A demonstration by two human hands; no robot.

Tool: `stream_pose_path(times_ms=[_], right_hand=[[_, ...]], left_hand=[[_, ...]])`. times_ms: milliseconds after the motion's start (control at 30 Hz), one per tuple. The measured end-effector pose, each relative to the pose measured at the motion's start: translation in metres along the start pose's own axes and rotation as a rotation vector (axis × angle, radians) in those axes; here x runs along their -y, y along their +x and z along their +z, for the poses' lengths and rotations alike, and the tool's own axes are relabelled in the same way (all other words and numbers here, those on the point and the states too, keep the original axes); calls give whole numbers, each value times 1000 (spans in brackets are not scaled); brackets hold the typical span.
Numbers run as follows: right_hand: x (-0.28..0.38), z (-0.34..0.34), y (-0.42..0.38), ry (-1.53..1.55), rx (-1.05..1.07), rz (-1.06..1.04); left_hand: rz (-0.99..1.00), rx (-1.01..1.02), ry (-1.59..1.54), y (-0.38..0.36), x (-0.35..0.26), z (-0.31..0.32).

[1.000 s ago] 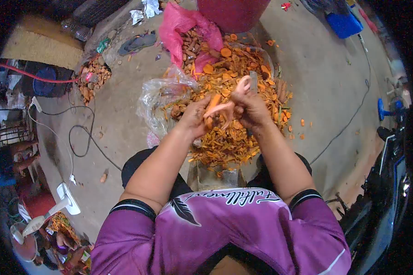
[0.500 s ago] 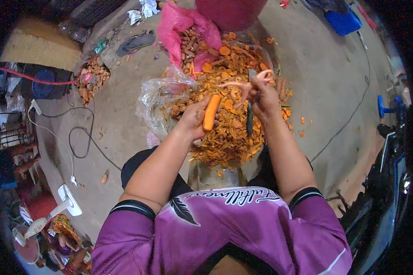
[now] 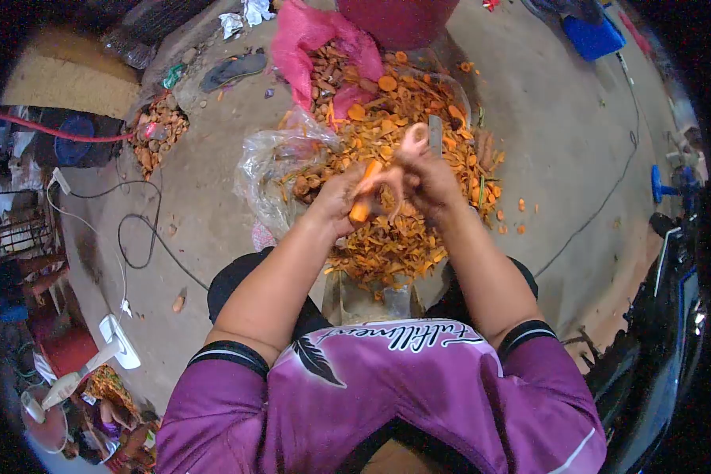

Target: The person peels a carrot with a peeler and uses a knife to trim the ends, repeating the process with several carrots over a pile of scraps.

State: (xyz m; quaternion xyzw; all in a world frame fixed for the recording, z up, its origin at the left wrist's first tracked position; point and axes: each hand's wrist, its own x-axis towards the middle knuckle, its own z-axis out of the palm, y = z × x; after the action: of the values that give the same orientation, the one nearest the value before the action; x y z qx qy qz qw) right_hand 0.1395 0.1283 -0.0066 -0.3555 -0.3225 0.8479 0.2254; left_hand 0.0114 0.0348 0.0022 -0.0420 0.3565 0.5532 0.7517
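Bare concrete floor (image 3: 561, 134) flanks the peel heap (image 3: 395, 229) beneath both hands (image 3: 391, 186).

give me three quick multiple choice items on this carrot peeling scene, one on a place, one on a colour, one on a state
1. Where does the pink plastic bag lie?
A. at the far end of the peel pile
B. on the person's lap
C. beside the white fan

2. What colour is the person's shirt?
A. green
B. purple
C. yellow

3. How is the carrot held?
A. lying loose on the floor
B. gripped in the left hand with the right hand against it
C. inside the clear bag

Answers:
1 A, the bag sits beyond the peel pile, away from the person.
2 B, the shirt is purple with black cuffs.
3 B, the left hand closes on it while the right hand, holding a peeler, meets it.
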Motion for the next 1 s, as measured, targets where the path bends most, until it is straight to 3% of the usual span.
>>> stream_pose_path(times_ms=[67,133,233,367,500,600,633,733,767,867,1000], right_hand=[[15,-20,10,-14,-168,-56],[20,-29,18,47,-334,-304],[27,-30,14,105,-371,-258],[13,3,-6,165,-14,-31],[6,20,-17,57,106,169],[4,2,-2,-2,-73,9],[7,-4,2,103,-84,-91],[21,-18,11,73,-399,-229],[22,-17,12,180,-491,-273],[23,-8,-4,225,-154,-140],[11,18,-20,236,94,115]], left_hand=[[-16,-42,-19,-1,2,1],[-65,-56,-51,4,5,-14],[-82,26,-98,9,3,-23],[-52,-43,-40,12,1,-23],[-104,-81,-103,8,1,-14],[-59,-107,-57,2,2,-6],[-31,-126,-23,0,2,-4],[-97,23,-38,7,3,-19],[-88,-18,8,10,4,-24],[-46,-87,53,14,3,-28],[-35,-119,-82,7,2,-10]])
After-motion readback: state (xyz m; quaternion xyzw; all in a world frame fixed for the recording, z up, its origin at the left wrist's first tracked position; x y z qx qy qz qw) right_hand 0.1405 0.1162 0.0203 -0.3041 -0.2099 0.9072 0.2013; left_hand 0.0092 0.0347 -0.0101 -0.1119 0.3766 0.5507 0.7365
